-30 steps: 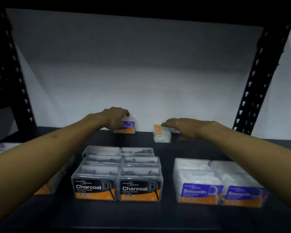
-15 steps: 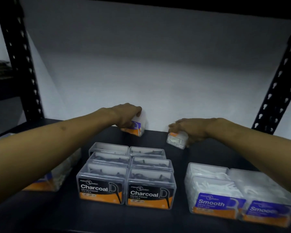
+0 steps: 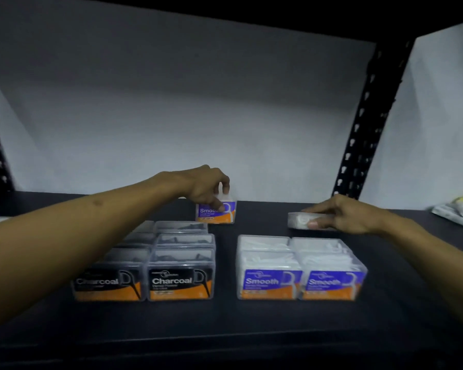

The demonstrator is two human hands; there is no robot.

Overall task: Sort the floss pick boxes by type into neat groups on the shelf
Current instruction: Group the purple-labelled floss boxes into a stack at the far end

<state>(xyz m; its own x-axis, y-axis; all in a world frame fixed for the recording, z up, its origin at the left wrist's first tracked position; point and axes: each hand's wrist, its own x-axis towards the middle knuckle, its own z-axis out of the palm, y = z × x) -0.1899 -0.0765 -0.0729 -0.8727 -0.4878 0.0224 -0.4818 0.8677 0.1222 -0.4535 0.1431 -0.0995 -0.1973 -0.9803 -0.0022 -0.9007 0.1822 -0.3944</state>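
My left hand (image 3: pixel 207 186) grips a Smooth floss pick box (image 3: pixel 216 212) from above at the back middle of the dark shelf (image 3: pixel 225 324), its purple and orange label facing me. My right hand (image 3: pixel 340 214) holds a second clear box with white picks (image 3: pixel 301 221), lying flat behind the Smooth group. Several Charcoal boxes (image 3: pixel 181 273) stand in two columns at the front left. A group of Smooth boxes (image 3: pixel 300 268) stands at the front right, two across and two deep.
Black perforated uprights frame the shelf, one at the right (image 3: pixel 364 121). A pale wall runs behind. Blurred white and yellow packets (image 3: pixel 460 212) lie at the far right edge. The shelf above overhangs as a dark band at the top.
Both hands have taken hold of their boxes and drawn them forward. The right hand's box has travelled right, to behind the Smooth group. The camera has swung right.
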